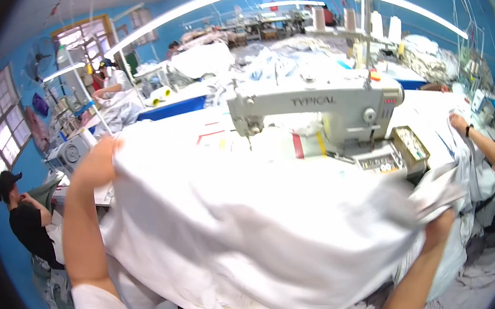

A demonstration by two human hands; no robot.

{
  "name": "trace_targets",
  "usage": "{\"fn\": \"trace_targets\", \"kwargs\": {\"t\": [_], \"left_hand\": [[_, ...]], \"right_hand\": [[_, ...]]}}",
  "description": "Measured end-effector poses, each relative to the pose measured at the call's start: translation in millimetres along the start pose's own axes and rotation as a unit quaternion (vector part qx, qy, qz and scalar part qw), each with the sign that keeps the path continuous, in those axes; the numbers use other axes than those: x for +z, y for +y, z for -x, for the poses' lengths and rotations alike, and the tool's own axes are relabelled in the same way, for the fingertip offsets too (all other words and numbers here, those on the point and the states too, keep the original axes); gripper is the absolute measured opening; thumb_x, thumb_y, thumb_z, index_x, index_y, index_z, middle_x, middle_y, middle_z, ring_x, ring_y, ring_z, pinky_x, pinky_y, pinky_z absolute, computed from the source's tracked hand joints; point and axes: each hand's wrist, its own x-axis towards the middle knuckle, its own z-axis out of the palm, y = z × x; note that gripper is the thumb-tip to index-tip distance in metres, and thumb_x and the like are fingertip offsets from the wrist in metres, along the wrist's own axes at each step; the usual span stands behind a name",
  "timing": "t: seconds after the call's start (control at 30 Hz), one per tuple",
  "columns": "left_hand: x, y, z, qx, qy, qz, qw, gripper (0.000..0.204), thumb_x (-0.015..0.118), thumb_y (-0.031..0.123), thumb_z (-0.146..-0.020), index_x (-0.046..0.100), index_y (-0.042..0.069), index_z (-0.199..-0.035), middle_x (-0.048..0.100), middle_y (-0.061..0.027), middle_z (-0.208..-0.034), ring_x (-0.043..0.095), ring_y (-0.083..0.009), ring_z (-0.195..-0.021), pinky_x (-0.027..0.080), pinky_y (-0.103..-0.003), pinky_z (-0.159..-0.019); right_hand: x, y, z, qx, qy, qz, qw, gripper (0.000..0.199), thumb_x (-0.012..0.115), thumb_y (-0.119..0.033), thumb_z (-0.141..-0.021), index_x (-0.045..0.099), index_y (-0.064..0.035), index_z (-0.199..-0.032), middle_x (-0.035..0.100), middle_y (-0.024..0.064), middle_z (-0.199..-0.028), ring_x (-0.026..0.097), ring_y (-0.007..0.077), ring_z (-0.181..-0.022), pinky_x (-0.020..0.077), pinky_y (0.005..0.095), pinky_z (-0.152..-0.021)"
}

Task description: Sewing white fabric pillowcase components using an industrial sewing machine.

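indoors, blue walls (26, 161) surround white cloth (241, 230) and table (421, 108).

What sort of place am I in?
Likely a sewing workshop: there's a sewing machine ahead of you, thread cones behind it, and piles of fabric beyond.

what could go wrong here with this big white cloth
The white cloth, held up between the left hand and right hand, might snag on the sewing machine just beyond it. Its right side could also brush the open box of small items near the machine, perhaps spilling some.
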Motion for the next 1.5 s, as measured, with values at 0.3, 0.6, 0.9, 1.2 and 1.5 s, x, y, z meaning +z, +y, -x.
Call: {"fn": "trace_targets", "kwargs": {"t": [0.3, 0.6, 0.9, 1.2, 1.5], "left_hand": [[78, -209, 114, -0.335, -0.237, 0.367, 0.835, 0.016, 0.069, 0.004, -0.065, 0.065, 0.000, -0.080, 0.068, -0.0042, -0.075, 0.064, -0.0147, -0.071, 0.048, -0.028, -0.064], [283, -30, 87, 0.083, -0.425, 0.248, 0.867, 0.039, 0.067, 0.007, -0.076, 0.059, 0.000, -0.114, 0.060, -0.0170, -0.114, 0.059, -0.0319, -0.104, 0.048, -0.035, -0.088], [417, 104, 74, 0.086, -0.661, 0.444, 0.599, 0.027, 0.069, 0.013, -0.079, 0.055, 0.003, -0.101, 0.057, -0.0115, -0.096, 0.056, -0.0248, -0.088, 0.045, -0.031, -0.079], [417, 93, 103, 0.256, -0.480, 0.406, 0.735, 0.039, 0.066, -0.005, -0.064, 0.065, 0.013, -0.098, 0.052, -0.0147, -0.121, 0.054, -0.0325, -0.106, 0.045, -0.032, -0.087], [438, 108, 83, 0.116, -0.560, 0.495, 0.654, 0.018, 0.071, 0.002, -0.075, 0.067, 0.006, -0.092, 0.058, -0.0077, -0.092, 0.058, -0.0191, -0.078, 0.048, -0.028, -0.071]], "right_hand": [[115, 130, 132, 0.330, 0.017, -0.077, 0.941, 0.021, 0.067, -0.007, -0.078, 0.068, 0.0041, -0.096, 0.068, 0.0076, -0.095, 0.065, 0.0156, -0.082, 0.0522, 0.0297, -0.072], [138, 206, 144, 0.410, -0.009, 0.122, 0.904, 0.016, 0.071, -0.003, -0.079, 0.070, -0.0003, -0.095, 0.066, -0.0013, -0.083, 0.058, 0.0065, -0.074, 0.0462, 0.0225, -0.068], [144, 182, 132, 0.403, -0.033, 0.147, 0.903, 0.016, 0.070, -0.006, -0.083, 0.069, 0.0009, -0.097, 0.066, -0.0011, -0.083, 0.056, 0.0049, -0.075, 0.0457, 0.0209, -0.067], [128, 210, 139, 0.373, 0.014, 0.154, 0.915, 0.013, 0.060, 0.003, -0.085, 0.064, 0.0029, -0.097, 0.066, 0.0011, -0.087, 0.057, 0.0052, -0.078, 0.0449, 0.0202, -0.070], [136, 202, 123, 0.350, 0.091, 0.159, 0.918, 0.021, 0.057, 0.001, -0.085, 0.062, 0.0018, -0.106, 0.065, 0.0052, -0.097, 0.058, 0.0101, -0.088, 0.0455, 0.0238, -0.079]]}}
